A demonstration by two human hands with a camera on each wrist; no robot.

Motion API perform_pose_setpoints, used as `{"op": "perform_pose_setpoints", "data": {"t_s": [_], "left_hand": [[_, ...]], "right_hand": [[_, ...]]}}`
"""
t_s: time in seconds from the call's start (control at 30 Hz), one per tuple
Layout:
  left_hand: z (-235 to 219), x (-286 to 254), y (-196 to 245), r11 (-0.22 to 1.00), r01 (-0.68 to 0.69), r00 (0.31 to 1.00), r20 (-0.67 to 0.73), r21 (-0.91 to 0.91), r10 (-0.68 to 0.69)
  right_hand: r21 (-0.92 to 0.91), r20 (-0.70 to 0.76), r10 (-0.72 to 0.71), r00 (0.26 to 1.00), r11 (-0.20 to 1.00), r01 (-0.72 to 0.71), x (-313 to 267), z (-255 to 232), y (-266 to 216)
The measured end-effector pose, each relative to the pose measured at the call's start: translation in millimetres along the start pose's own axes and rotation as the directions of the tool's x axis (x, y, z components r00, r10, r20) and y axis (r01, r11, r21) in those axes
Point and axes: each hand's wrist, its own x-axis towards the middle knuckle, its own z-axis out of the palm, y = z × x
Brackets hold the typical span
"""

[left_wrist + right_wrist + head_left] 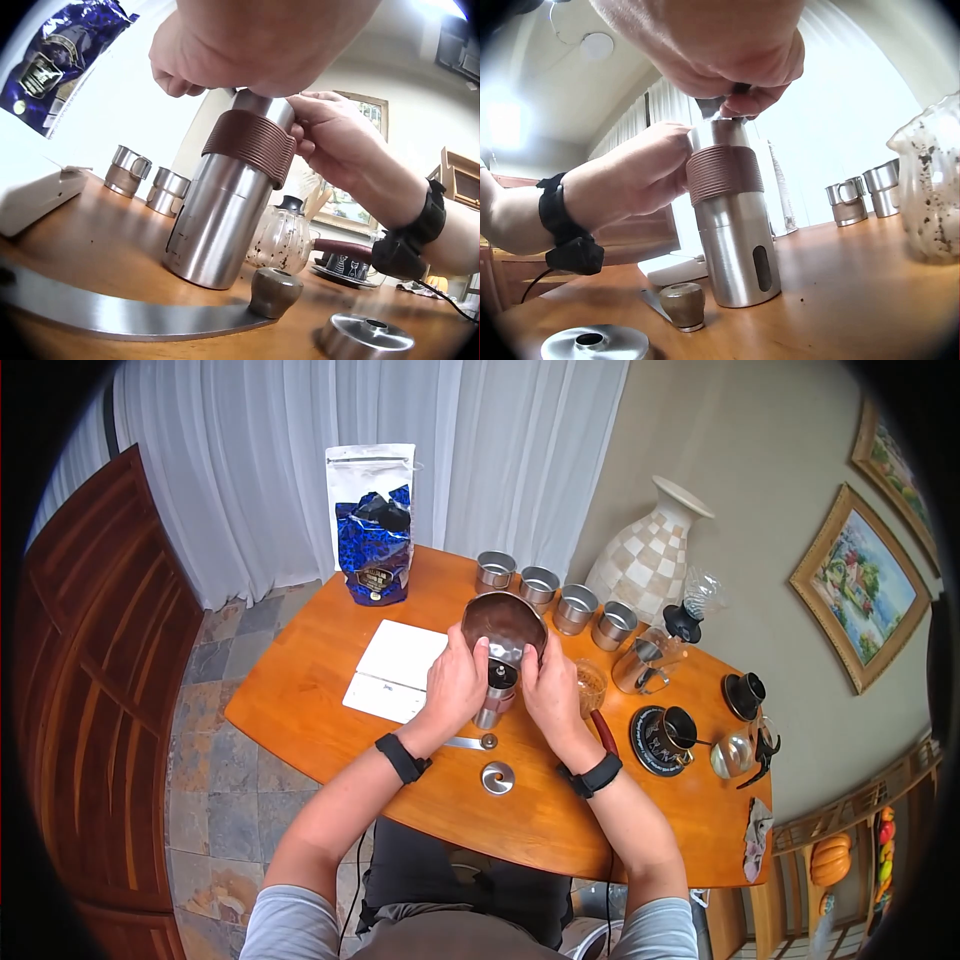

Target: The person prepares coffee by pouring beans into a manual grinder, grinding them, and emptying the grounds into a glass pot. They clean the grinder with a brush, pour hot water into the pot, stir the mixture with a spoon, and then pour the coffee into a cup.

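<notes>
Both hands (458, 685) (551, 685) clamped on bowl (504, 622) o/ grinder (495, 706); slot (763, 268) in R wrist vw, not head.

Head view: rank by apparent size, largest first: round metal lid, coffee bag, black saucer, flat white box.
1. coffee bag
2. flat white box, partly behind a hand
3. black saucer, cup on it
4. round metal lid

room is opening on the table (290, 690) left of the white device (402, 660); the crank (488, 741) and steel disc (498, 778) are standing in the way before the grinder (493, 712).
</notes>
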Motion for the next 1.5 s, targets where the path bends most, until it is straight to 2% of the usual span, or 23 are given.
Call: {"op": "perform_pose_setpoints", "data": {"t_s": [0.1, 0.2, 0.27, 0.33, 0.4, 0.43, 0.53, 0.67, 0.77, 0.8, 0.87, 0.93, 1.1, 1.2, 1.3, 1.5], "left_hand": [[2, 1, -4, 0.999, -0.029, 1.0, -0.008, -0.017, 0.029], [-1, 4, 0, 0.999, 0.0, 1.0, -0.004, -0.035, 0.0], [-8, 10, 3, 0.983, -0.083, 0.996, -0.049, -0.167, 0.076], [-15, 22, 3, 0.985, -0.071, 0.996, -0.06, -0.159, 0.063], [-23, 33, 2, 0.987, -0.058, 0.997, -0.064, -0.15, 0.049], [-29, 38, -1, 0.992, -0.052, 0.996, -0.075, -0.117, 0.043], [-51, 51, -17, 1.0, 0.014, 0.996, -0.084, 0.014, -0.013], [-86, 54, -49, 0.975, 0.178, 0.984, -0.005, 0.131, -0.178], [-100, 49, -74, 0.959, 0.242, 0.967, 0.05, 0.145, -0.251], [-101, 49, -85, 0.96, 0.24, 0.967, 0.046, 0.146, -0.249], [-100, 47, -104, 0.942, 0.261, 0.961, 0.034, 0.211, -0.274], [-99, 42, -114, 0.937, 0.282, 0.955, 0.035, 0.207, -0.295], [-90, 34, -136, 0.915, 0.353, 0.925, 0.075, 0.197, -0.373], [-88, 32, -140, 0.895, 0.384, 0.909, 0.077, 0.229, -0.409], [-89, 33, -139, 0.897, 0.406, 0.905, 0.061, 0.176, -0.422], [-96, 37, -126, 0.867, 0.466, 0.867, 0.105, 0.176, -0.487]], "right_hand": [[0.023, -0.015, -0.022, 1.0, 0.999, 0.023, 0, 0, -2], [0.04, -0.031, -0.006, 0.999, 0.999, 0.007, 3, -1, -5], [0.042, -0.008, 0.008, 1.0, 0.999, -0.007, 9, -4, -3], [0.05, 0.021, 0.025, 0.999, 0.998, -0.026, 17, -7, -10], [0.29, 0.271, 0.25, 0.929, 0.899, -0.327, 25, -15, -27], [0.437, 0.334, 0.259, 0.907, 0.809, -0.392, 26, -10, -21], [0.508, 0.277, 0.28, 0.919, 0.769, -0.387, 19, -12, -23], [0.479, 0.347, 0.284, 0.894, 0.766, -0.429, 2, -39, -33], [0.4, 0.468, 0.297, 0.832, 0.769, -0.499, -12, -54, -39], [0.374, 0.525, 0.295, 0.799, 0.763, -0.527, -19, -56, -40], [0.382, 0.537, 0.265, 0.801, 0.771, -0.51, -30, -59, -41], [0.383, 0.576, 0.276, 0.77, 0.74, -0.552, -38, -64, -47], [0.355, 0.609, 0.275, 0.744, 0.744, -0.565, -53, -69, -41], [0.335, 0.607, 0.302, 0.735, 0.742, -0.581, -57, -72, -37], [0.353, 0.603, 0.317, 0.732, 0.716, -0.602, -59, -73, -32], [0.335, 0.605, 0.34, 0.72, 0.711, -0.618, -61, -72, -30]]}}
